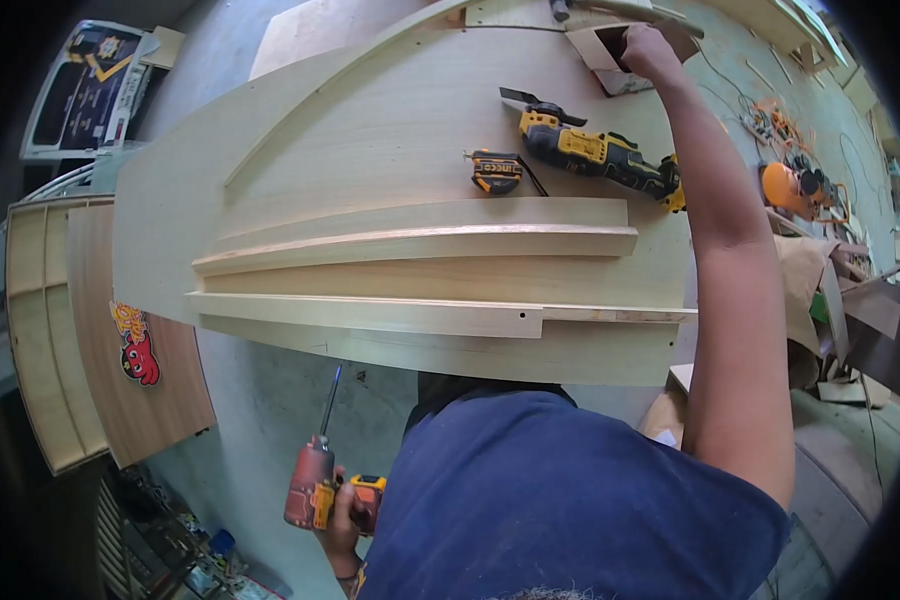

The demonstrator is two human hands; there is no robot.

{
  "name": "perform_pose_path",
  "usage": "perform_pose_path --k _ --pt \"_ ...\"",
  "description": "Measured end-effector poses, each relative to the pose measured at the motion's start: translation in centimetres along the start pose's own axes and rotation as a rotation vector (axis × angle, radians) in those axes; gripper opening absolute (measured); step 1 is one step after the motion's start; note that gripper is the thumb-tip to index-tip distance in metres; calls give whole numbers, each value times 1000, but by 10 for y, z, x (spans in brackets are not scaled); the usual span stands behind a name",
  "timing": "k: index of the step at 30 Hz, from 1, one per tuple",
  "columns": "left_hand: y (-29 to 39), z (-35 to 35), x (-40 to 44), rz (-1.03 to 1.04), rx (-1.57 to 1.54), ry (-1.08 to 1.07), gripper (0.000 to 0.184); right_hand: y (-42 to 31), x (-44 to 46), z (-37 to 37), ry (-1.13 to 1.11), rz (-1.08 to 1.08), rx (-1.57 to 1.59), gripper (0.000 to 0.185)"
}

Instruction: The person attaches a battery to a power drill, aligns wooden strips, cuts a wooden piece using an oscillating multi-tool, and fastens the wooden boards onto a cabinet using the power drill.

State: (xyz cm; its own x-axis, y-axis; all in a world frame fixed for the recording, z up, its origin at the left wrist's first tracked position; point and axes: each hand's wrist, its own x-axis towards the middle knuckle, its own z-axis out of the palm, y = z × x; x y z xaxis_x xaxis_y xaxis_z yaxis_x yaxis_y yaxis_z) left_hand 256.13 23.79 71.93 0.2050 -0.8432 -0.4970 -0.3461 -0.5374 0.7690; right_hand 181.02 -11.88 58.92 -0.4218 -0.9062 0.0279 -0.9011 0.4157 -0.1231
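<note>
My left hand [342,520] is wrapped round the grip of a red and yellow cordless drill [311,487] beside the workbench. A long thin bit points up from it toward the table's near edge. My right arm stretches across the right side, and my right hand [650,52] dips into a small open cardboard box [598,52]; its fingers are hidden inside. Below the box, a yellow and black oscillating multi-tool [595,152] lies on its side. Left of that tool sits a tape measure [496,171].
Two angled wooden strips [420,246] [390,312] lie lengthwise on the plywood sheet [170,240]. A curved thin strip [320,92] arcs over its far side. At left stands a wooden panel [135,390] with a red sticker. An orange compressor [785,186] and tangled cords are on the floor at right.
</note>
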Motion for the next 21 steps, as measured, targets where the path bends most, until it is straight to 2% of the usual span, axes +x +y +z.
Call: perform_pose_path --k 4,7,8,10,12,14,16,20,21 --pt "-7 3 -16 -36 -58 35 30 26 10 17 47 -70 -31 24" --pt "4 6 -15 -63 -72 14 33 15 -13 -4 118 49 184 15" --pt "5 5 -14 -51 -61 5 34 10 -20 -11 209 9 160 15" --pt "12 5 -7 -33 -26 -22 35 8 -26 -17 216 43 274 20" --pt "20 4 0 22 34 -57 35 11 -35 -18 394 -34 277 25" --pt "33 9 4 102 89 -66 33 24 -23 -17 282 61 522 29" --pt "22 2 7 148 87 -81 33 0 -48 -28 352 32 904 31" --pt "37 0 13 224 92 -82 33 -149 -184 -76 97 -244 1388 17" --pt "40 0 17 210 76 -128 33 -182 -215 -79 -28 -231 1481 17"
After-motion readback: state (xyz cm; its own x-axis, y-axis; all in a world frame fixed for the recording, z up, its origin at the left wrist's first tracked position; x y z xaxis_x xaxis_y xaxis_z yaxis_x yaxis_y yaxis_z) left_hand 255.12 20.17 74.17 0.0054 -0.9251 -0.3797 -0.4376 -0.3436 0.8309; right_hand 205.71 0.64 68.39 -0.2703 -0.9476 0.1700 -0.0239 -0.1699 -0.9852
